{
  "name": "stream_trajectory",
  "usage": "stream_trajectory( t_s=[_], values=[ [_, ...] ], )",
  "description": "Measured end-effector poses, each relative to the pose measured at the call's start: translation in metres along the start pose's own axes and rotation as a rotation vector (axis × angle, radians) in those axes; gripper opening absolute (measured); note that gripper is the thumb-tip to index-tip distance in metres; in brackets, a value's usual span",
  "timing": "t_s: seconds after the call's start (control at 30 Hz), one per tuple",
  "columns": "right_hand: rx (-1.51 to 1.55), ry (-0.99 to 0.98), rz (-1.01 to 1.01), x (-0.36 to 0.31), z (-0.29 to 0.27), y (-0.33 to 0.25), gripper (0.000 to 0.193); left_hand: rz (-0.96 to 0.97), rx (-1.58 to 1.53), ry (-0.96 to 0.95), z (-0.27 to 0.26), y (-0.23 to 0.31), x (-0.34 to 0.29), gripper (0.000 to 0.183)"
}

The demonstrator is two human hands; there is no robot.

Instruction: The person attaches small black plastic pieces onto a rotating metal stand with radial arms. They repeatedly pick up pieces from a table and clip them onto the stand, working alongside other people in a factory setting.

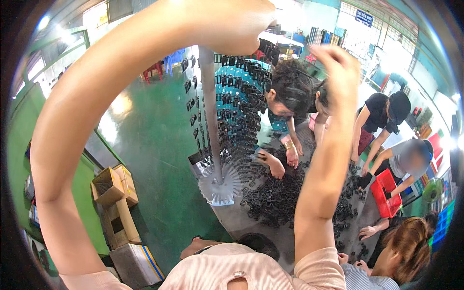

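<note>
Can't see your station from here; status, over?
Left hand raised, grip unclear. Right hand raised, blurred. Black parts hanging either side of pole. Left forearm hides pole's upper end.

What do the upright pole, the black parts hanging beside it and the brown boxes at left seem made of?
Pole: probably metal, smooth dull grey. Black parts: perhaps plastic, uniformly dark, but too small to be sure. Brown boxes: likely cardboard, matte with thin walls.
</note>
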State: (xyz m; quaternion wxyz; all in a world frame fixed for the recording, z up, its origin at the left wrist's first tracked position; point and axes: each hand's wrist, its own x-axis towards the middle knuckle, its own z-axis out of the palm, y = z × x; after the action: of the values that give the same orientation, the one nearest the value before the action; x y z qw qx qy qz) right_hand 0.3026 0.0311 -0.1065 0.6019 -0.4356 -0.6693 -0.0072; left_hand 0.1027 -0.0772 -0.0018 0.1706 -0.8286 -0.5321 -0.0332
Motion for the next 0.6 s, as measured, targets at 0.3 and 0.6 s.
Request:
stream_trajectory(
  t_s=[0.3, 0.6],
  values=[
    [-0.26, 0.018, 0.053, -0.021, -0.045, 0.027, 0.03, 0.294, -0.034, 0.155, 0.026, -0.044, 0.005, 0.041],
    [-0.281, 0.361, -0.409, -0.027, 0.061, -0.047, 0.013, 0.173, -0.166, -0.141, -0.024, 0.006, -0.011, 0.029]
  ],
)
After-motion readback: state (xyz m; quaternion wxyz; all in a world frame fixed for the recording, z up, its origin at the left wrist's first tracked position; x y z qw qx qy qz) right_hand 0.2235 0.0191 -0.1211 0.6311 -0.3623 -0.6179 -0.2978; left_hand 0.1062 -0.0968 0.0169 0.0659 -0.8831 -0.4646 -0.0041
